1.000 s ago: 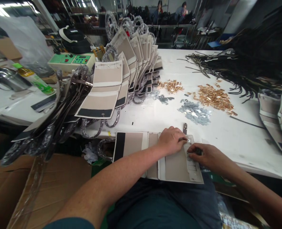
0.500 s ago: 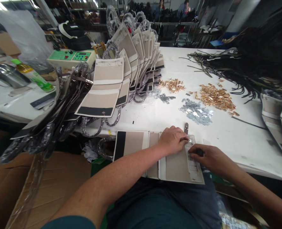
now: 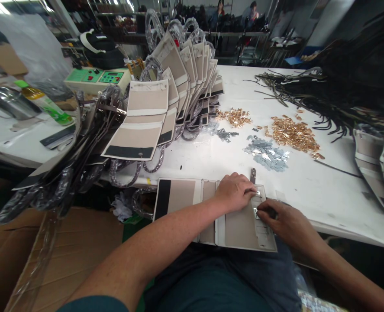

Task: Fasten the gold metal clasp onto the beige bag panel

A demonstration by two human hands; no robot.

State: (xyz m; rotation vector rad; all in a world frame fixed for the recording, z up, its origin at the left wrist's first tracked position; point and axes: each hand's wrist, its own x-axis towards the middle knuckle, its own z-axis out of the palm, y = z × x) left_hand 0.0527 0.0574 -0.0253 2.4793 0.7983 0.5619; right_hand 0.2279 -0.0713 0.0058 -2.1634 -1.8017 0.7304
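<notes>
A flat beige panel with a black band (image 3: 179, 197) lies at the table's near edge and over my lap. My left hand (image 3: 233, 190) rests curled on its right part, pinching a thin metal tool whose tip sits by a small silver plate (image 3: 258, 193). My right hand (image 3: 281, 219) is closed at the panel's right strip, fingertips pressing a small metal piece against it. A small dark metal part (image 3: 252, 174) lies on the table just beyond my left hand.
Beyond my hands lie heaps of gold fittings (image 3: 292, 133) and silver plates (image 3: 266, 154). A fanned stack of similar panels (image 3: 179, 82) fills the left centre, black straps (image 3: 324, 93) the right. A control box (image 3: 96, 78), a bottle (image 3: 44, 104) and cardboard boxes (image 3: 65, 247) are on the left.
My right hand has shifted slightly left and toward me along the strip. The left hand has stayed in place on the panel.
</notes>
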